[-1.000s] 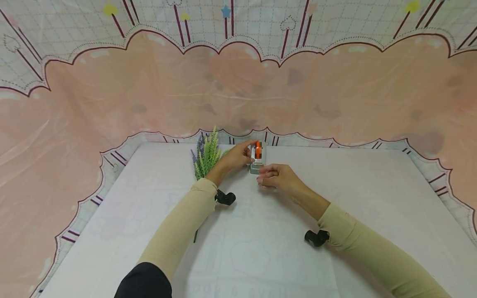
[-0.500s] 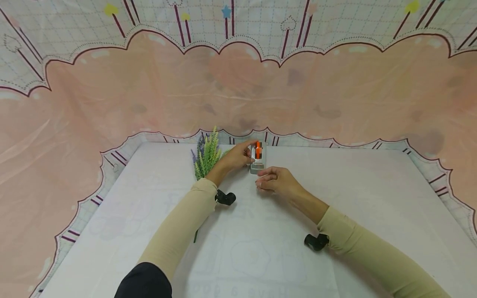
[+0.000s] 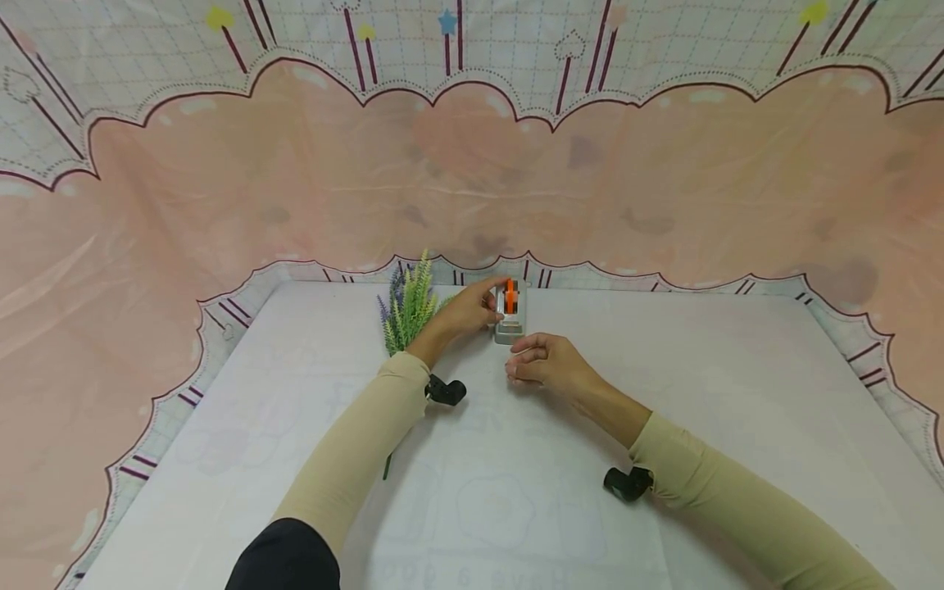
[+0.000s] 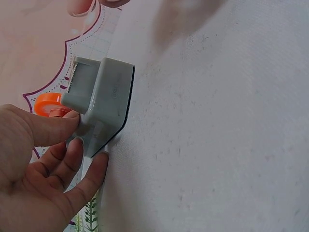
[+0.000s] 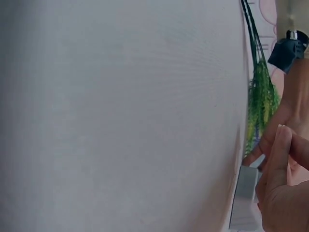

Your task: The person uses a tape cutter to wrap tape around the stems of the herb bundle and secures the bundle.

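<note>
A grey tape dispenser with an orange reel stands near the table's far edge. My left hand grips it from the left, thumb on one side and fingers low on the other. Just in front and to the right, my right hand has its fingers bent, thumb and a fingertip close together. A thin, shiny clear strip, apparently tape, shows at its fingertips in the left wrist view.
Artificial flower stems, green-yellow and purple, lie left of the dispenser, partly under my left forearm. The white-covered table reaches back to a peach patterned cloth.
My right hand has shifted slightly toward me, away from the dispenser's front. My left hand and the dispenser have stayed in place.
</note>
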`<action>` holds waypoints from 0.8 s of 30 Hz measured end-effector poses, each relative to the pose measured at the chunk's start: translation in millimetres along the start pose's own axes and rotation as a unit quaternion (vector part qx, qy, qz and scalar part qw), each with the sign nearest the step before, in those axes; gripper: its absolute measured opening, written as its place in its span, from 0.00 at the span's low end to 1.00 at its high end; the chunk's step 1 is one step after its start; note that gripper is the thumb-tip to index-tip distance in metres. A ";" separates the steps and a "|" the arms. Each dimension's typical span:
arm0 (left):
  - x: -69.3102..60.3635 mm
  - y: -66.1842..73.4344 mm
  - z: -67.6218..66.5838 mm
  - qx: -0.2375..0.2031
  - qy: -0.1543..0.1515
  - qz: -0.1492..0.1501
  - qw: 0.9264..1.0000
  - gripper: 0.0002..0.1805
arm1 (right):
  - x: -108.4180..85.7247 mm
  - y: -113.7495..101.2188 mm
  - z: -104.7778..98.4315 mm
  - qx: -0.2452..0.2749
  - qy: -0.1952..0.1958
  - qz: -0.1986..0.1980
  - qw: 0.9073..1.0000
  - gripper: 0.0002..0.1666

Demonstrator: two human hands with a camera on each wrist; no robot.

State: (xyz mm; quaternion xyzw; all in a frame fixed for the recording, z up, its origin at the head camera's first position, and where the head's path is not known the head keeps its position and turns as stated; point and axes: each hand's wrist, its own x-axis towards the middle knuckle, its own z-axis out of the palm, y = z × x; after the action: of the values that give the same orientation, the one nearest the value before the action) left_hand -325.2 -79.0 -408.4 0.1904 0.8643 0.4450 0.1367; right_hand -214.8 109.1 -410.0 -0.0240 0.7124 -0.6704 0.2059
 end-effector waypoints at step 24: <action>2.7 -1.8 0.1 -0.006 -0.001 0.003 1.000 0.42 | -8.7 0.2 3.1 -0.003 -0.008 0.021 1.000 0.24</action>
State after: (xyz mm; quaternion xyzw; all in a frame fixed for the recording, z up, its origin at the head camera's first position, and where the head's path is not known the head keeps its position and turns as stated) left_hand -328.0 -78.8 -410.1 0.1928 0.8608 0.4505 0.1377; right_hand -205.8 108.9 -408.0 -0.0150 0.7131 -0.6636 0.2257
